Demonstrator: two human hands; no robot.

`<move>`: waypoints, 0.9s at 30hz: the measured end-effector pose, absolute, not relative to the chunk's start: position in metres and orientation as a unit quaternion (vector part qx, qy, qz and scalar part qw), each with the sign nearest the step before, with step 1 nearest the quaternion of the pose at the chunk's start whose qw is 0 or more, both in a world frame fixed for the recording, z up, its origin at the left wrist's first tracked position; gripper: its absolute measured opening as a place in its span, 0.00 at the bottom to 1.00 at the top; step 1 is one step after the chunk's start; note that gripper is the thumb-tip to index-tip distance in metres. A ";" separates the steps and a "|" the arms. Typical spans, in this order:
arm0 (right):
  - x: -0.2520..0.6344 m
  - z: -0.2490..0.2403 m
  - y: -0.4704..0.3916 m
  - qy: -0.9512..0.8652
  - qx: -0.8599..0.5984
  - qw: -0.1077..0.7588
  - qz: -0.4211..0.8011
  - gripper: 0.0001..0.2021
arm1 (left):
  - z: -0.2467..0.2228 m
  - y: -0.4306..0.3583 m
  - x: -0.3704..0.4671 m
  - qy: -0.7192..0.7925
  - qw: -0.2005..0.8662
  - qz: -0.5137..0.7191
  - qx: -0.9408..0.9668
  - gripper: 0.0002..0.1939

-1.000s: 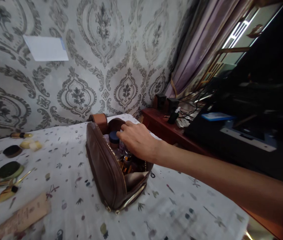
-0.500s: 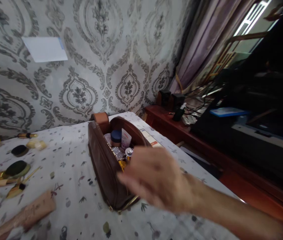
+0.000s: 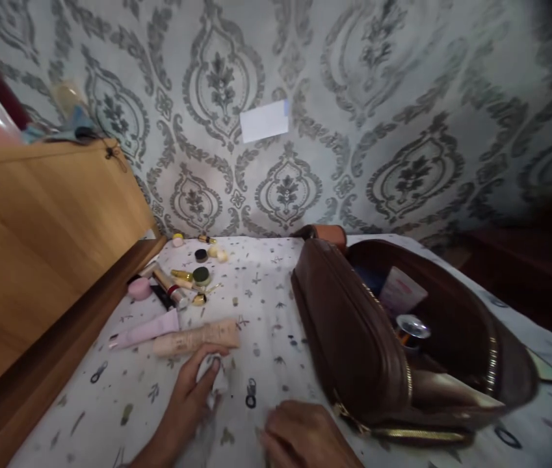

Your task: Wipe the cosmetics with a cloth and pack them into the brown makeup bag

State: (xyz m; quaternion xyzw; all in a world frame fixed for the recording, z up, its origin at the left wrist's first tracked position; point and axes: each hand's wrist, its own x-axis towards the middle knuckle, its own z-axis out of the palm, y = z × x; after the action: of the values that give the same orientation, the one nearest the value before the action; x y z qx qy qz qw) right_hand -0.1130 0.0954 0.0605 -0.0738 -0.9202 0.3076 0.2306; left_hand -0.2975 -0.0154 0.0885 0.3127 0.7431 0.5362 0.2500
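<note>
My left hand [image 3: 185, 396] is closed around a small whitish thing [image 3: 218, 378], partly covered by the fingers and too blurred to name. Just beyond its fingertips lies a beige squeeze tube [image 3: 197, 338], with a lilac tube [image 3: 146, 328] beside it. My right hand [image 3: 307, 432] is low over the cloth, smeared by motion, its fingertips unclear. To its right stands a brown zip-up toiletry bag [image 3: 348, 325], unzipped and gaping. Inside the bag show a pale pink tube [image 3: 401, 292] and a silver-topped item [image 3: 413, 327].
Several cosmetics are grouped at the left, among them a pink jar [image 3: 139, 288], a dark round pot [image 3: 201, 276] and a small gold-coloured piece [image 3: 199, 299]. A wooden board [image 3: 51, 260] bounds the left side. The patterned wall [image 3: 285, 188] rises behind.
The view has swung left, bringing the wooden board and my left hand into sight. My right hand has moved from the bag's opening to the cloth on its left.
</note>
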 end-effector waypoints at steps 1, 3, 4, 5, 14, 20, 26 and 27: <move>-0.122 0.064 0.094 -0.901 -0.105 0.218 0.360 0.16 | 0.090 -0.016 -0.297 0.740 0.248 0.545 0.307 0.20; -0.142 0.071 0.091 -0.845 -0.159 0.185 0.476 0.17 | 0.093 -0.018 -0.295 0.730 0.259 0.559 0.295 0.21; -0.153 0.074 0.090 -0.808 -0.185 0.171 0.533 0.18 | 0.093 -0.019 -0.295 0.727 0.264 0.564 0.289 0.22; -0.163 0.076 0.088 -0.772 -0.207 0.165 0.578 0.18 | 0.093 -0.020 -0.295 0.726 0.263 0.567 0.288 0.22; -0.196 0.068 0.074 -0.713 -0.196 0.230 0.632 0.18 | 0.125 -0.005 -0.336 0.771 0.128 0.464 0.417 0.26; -0.193 0.063 0.075 -0.707 -0.205 0.222 0.639 0.18 | 0.151 0.067 -0.418 0.853 -0.009 0.226 0.469 0.16; -0.193 0.064 0.076 -0.717 -0.198 0.225 0.629 0.18 | 0.133 0.110 -0.448 0.887 0.001 0.100 0.450 0.25; -0.193 0.064 0.077 -0.718 -0.196 0.228 0.628 0.19 | 0.130 0.113 -0.449 0.888 0.007 0.089 0.451 0.24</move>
State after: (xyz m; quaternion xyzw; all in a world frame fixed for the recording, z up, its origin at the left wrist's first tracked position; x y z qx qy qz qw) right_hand -0.1925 0.0766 0.0638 -0.1963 -0.7178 0.6278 0.2283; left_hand -0.4492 0.1127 0.1301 0.4514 0.8879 0.0890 0.0074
